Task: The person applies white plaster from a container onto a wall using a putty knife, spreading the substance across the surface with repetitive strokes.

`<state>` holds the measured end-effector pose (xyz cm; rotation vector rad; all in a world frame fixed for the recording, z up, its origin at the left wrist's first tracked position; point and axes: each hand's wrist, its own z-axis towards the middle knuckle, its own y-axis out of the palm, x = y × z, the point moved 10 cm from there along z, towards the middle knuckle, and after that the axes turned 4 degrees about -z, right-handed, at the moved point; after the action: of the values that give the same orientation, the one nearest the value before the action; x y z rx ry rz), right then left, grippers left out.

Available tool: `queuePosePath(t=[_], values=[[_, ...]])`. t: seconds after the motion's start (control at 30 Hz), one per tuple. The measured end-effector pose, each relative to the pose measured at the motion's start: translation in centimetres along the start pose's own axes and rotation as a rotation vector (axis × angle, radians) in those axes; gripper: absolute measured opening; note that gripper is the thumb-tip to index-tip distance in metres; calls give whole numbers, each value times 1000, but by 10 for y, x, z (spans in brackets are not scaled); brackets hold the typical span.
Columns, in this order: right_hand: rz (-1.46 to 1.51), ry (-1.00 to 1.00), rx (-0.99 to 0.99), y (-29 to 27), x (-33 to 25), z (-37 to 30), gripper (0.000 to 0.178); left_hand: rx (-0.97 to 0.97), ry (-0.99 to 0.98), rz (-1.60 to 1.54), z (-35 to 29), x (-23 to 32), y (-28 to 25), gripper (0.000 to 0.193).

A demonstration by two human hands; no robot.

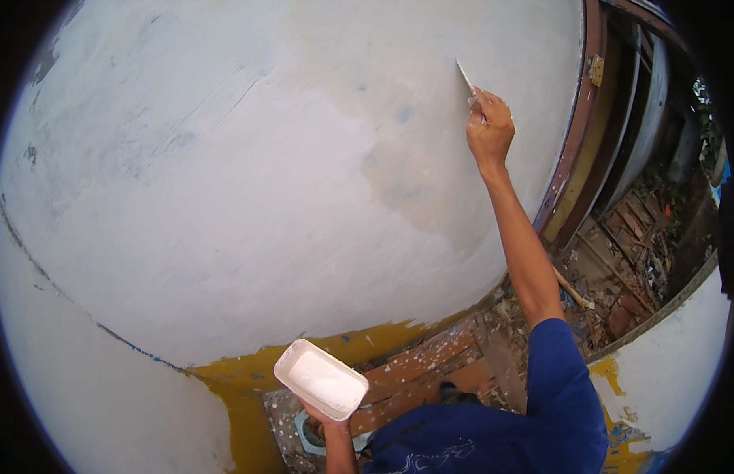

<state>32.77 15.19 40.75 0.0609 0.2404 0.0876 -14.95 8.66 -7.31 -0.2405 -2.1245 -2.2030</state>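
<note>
Pointing upward and a little left in the head view, a thin, pale flat-bladed tool [466,78] stands nearly edge-on at the large grey-white plastered wall [248,182], its long axis steeply slanted and its tip uppermost. The right hand [491,126] has its fingers closed around the tool's lower end; whether the blade touches the plaster, I cannot tell. Low in the view, the left hand [325,414] supports a white, rectangular, round-cornered tub [288,360] from below, its fingers mostly hidden, so how far they curl is unclear. The tub's long axis slopes from upper left to lower right, its open top showing smooth white paste [329,381]. Behind the tub, a mustard-yellow painted band [252,378] edges the wall's foot, beside paint-spattered brown planks [430,353].
</note>
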Motion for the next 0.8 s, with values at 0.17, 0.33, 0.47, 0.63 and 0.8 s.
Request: queuePosePath(t=[0.17, 0.33, 0.47, 0.63, 0.8], values=[[211, -144, -273, 13, -125, -143, 53, 40, -4, 128, 2, -11, -3, 67], [367, -95, -136, -2, -129, -72, 41, 38, 48, 124, 4, 2, -7, 67], [157, -126, 135, -9, -80, 65, 27, 64, 31, 107, -5, -7, 1, 68], [116, -257, -53, 16, -128, 27, 40, 30, 86, 138, -13, 2, 13, 68], [261, -317, -346, 25, -167, -103, 52, 49, 82, 136, -14, 4, 10, 69]])
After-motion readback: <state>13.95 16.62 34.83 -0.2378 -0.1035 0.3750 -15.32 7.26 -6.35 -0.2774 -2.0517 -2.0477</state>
